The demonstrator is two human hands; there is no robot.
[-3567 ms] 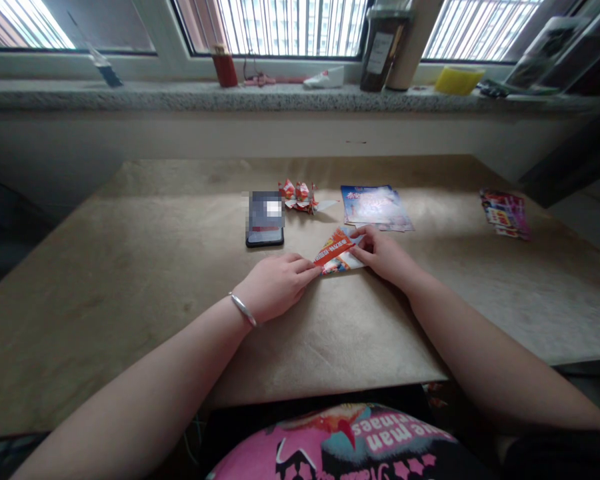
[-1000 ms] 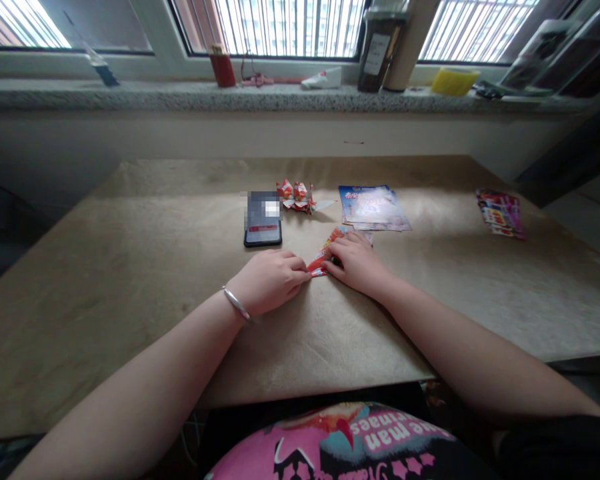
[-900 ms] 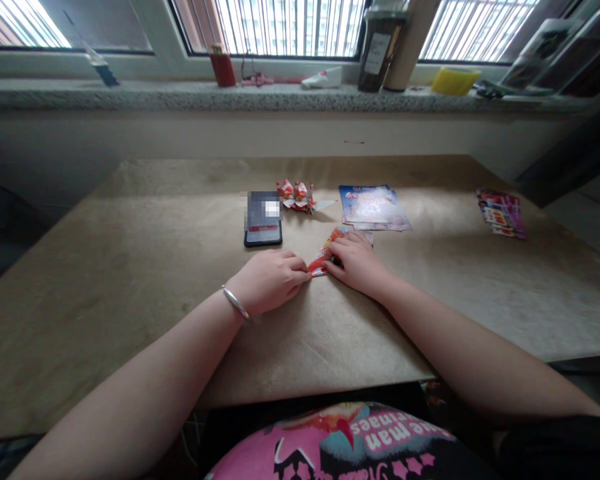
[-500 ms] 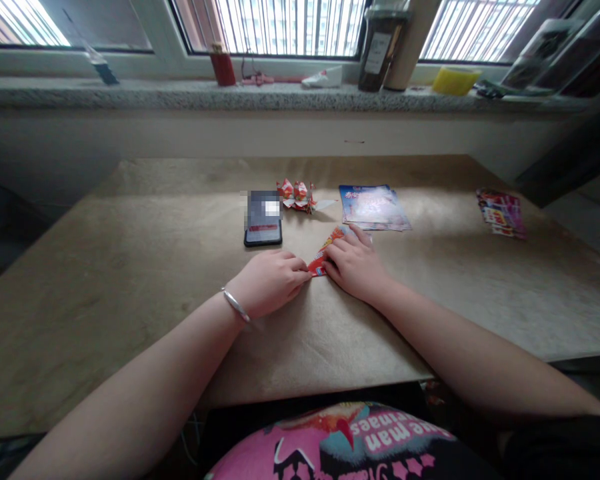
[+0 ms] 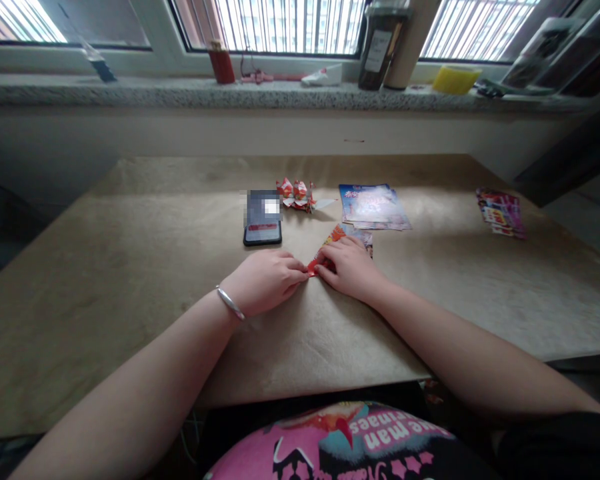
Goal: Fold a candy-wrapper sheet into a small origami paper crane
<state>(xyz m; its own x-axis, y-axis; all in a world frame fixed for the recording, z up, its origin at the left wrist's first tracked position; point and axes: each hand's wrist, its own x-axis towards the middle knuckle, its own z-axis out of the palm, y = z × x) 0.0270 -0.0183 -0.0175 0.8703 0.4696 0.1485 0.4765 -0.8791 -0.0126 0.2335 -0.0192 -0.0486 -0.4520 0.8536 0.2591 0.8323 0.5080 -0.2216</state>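
Note:
A folded piece of printed red paper [image 5: 334, 237] lies on the brown table [image 5: 130, 267], mostly covered by my hands. My left hand [image 5: 266, 280], a silver bangle on its wrist, curls its fingers down onto the paper's near left corner. My right hand [image 5: 350, 267] lies over the paper with its fingers pressed together on the same red corner. Only the corner tip and the far edge of the paper show.
A black phone [image 5: 263, 217] lies just beyond my left hand. Behind it sit folded red paper figures [image 5: 296, 193], a stack of blue printed sheets [image 5: 373, 207] and more leaflets [image 5: 500, 212] at right. The windowsill holds a red cup [image 5: 221, 65], a dark jar [image 5: 377, 47] and a yellow container [image 5: 451, 79].
My right hand has slid left along the paper toward my left hand, covering more of the sheet. My left hand has stayed on the corner.

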